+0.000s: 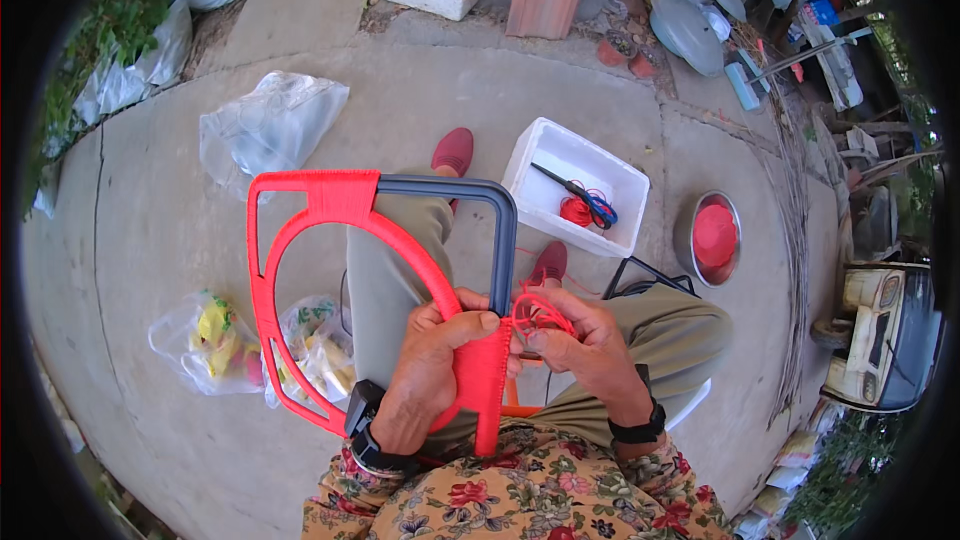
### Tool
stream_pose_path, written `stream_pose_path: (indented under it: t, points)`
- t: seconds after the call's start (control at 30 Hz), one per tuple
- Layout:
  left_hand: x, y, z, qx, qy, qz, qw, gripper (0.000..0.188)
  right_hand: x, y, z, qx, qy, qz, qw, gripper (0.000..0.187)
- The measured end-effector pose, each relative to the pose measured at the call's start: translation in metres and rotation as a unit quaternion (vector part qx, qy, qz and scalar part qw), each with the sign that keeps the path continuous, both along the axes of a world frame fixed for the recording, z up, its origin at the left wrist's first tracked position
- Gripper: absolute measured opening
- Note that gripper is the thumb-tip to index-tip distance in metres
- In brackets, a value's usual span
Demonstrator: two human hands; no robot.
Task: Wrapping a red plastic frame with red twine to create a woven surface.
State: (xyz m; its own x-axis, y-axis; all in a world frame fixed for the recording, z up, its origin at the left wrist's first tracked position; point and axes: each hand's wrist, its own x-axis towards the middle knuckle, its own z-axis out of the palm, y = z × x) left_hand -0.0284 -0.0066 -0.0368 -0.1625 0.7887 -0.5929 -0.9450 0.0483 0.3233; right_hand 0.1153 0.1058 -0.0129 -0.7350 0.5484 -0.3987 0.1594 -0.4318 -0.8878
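A frame of rounded tubing, with a ring inside it, stands tilted over my lap. Red cord is wound tightly round most of it; a dark grey stretch at the upper right corner is bare. My left hand grips the frame where the ring meets the right side, its thumb pressed on the wrapped part. Just to the right, my right hand pinches a loose looped bundle of red cord close against the tube. Some of its fingertips are hidden behind the cord.
Ahead stands a white foam box with scissors and red cord inside. A metal bowl holding something red sits to its right. Plastic bags lie on the concrete at left. A parked vehicle is at far right.
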Motion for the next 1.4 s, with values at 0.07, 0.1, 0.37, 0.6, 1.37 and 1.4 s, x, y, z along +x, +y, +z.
stream_pose_path:
  t: [0.07,0.1,0.37,0.6,1.37,1.4]
  points:
    - [0.0,0.0,-0.002,-0.034,0.03,-0.009,0.999,0.02,0.005,-0.002,-0.006,-0.147,-0.032,0.065,0.986,0.027]
    - [0.001,0.002,-0.002,-0.031,0.029,-0.01,0.999,0.02,0.006,-0.002,-0.007,-0.145,-0.033,0.063,0.987,0.027]
    - [-0.001,-0.003,-0.007,0.006,0.018,-0.007,1.0,0.021,0.007,-0.014,0.004,-0.081,0.02,-0.006,0.996,0.018]
    - [-0.002,0.0,-0.004,0.021,-0.011,-0.016,1.0,0.019,0.005,-0.018,0.01,-0.021,0.068,0.037,0.997,0.02]
    - [0.005,-0.008,-0.009,0.059,0.024,-0.025,0.998,0.012,0.014,-0.032,0.022,0.156,0.013,0.028,0.987,0.024]
    - [0.006,-0.008,-0.01,0.061,0.028,-0.026,0.997,0.012,0.017,-0.03,0.014,0.159,0.016,0.027,0.987,0.024]
